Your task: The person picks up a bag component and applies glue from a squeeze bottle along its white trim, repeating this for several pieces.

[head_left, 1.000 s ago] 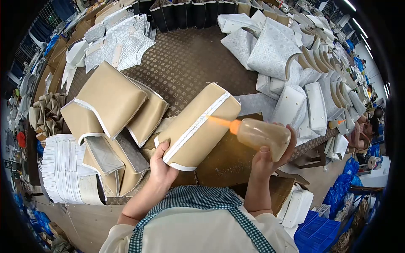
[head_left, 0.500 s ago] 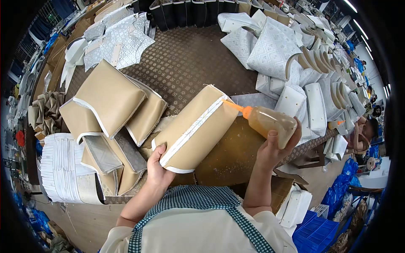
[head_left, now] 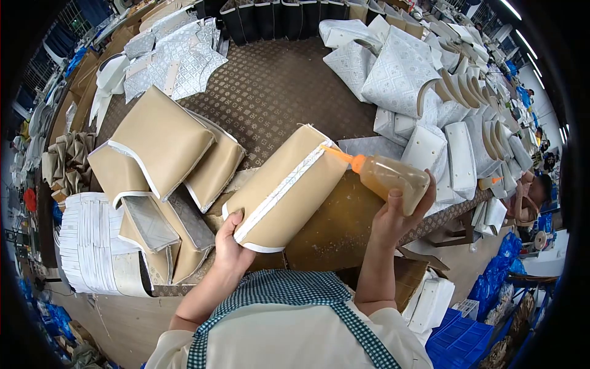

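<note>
My left hand (head_left: 232, 246) grips the lower left end of a tan bag piece (head_left: 276, 190), thumb on top. A white patterned strip (head_left: 283, 192) runs lengthwise along the piece. In my right hand (head_left: 399, 215) is a clear squeeze bottle (head_left: 393, 178) with an orange nozzle, tilted to the left. The nozzle tip is at the upper end of the strip, touching or very close to it. Brownish liquid shows inside the bottle.
Tan bag pieces (head_left: 157, 141) are heaped at the left, above a stack of white strips (head_left: 92, 246). Silvery patterned bags (head_left: 399, 74) pile up at the right. Black bags (head_left: 264, 21) line the far edge. A co-worker (head_left: 528, 194) is at the right; blue crates (head_left: 461, 341) stand below.
The bottle and its nozzle have shifted very slightly to the left. Both hands keep their holds.
</note>
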`<state>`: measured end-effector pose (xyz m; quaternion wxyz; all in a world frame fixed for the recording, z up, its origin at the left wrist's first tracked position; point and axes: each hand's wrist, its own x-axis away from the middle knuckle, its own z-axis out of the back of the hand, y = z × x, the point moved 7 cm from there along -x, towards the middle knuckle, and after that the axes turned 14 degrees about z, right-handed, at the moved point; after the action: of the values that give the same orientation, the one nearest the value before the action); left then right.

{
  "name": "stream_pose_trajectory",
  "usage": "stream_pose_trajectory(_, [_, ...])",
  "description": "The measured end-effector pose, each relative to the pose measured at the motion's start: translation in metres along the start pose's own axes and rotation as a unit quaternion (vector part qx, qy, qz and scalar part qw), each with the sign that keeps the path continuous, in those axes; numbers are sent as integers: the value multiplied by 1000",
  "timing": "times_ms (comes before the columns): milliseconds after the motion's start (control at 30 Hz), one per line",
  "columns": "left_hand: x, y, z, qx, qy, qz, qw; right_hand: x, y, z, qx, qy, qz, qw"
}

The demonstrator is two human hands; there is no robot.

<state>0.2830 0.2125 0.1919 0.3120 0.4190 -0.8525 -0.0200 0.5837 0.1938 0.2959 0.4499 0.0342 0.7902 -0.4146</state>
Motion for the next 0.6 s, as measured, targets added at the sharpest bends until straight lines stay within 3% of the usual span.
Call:
stream_pose_trajectory(167, [2, -1, -1, 17, 29, -6, 999, 19, -14, -13, -84, -67, -48, 993])
stream_pose_trajectory(300, [3, -1, -2, 22, 30, -7, 999, 10, -5, 3, -13, 1, -6, 1000])
stream_pose_trajectory(400, [1, 0, 0, 27, 37, -7, 999, 11, -3, 2, 14, -14, 0, 1000])
stream_pose_trajectory(600, [1, 0, -3, 16, 66, -8, 998, 41, -26, -26, -124, -76, -68, 987])
